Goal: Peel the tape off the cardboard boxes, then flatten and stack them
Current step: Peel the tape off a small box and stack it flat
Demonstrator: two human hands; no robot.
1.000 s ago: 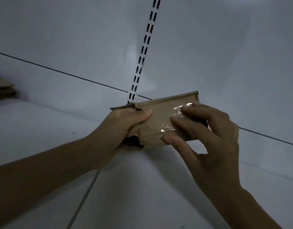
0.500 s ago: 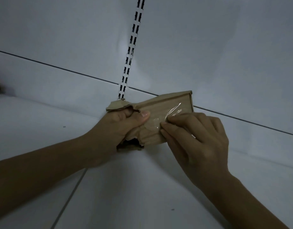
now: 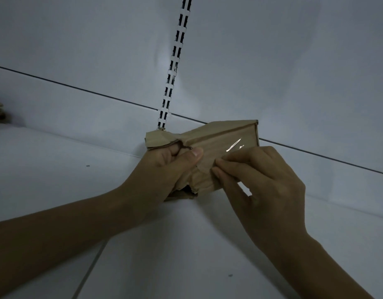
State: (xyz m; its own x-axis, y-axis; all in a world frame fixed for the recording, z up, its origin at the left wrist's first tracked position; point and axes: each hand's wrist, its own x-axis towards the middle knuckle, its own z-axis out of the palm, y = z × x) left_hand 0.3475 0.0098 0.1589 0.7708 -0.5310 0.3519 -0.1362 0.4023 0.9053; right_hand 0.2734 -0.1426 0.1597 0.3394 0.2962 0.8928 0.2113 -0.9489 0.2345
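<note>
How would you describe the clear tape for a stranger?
Follow the slotted white rail down to the crumpled cardboard box in the left hand. The clear tape lies on its front face, just above the right hand: the only glossy streak on dull brown.

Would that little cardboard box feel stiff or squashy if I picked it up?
Probably squashy: the box is already crumpled and torn where the left hand grips it. Likely light, being small and thin-walled. The glossy tape may feel slick where the right hand pinches at it.
</note>
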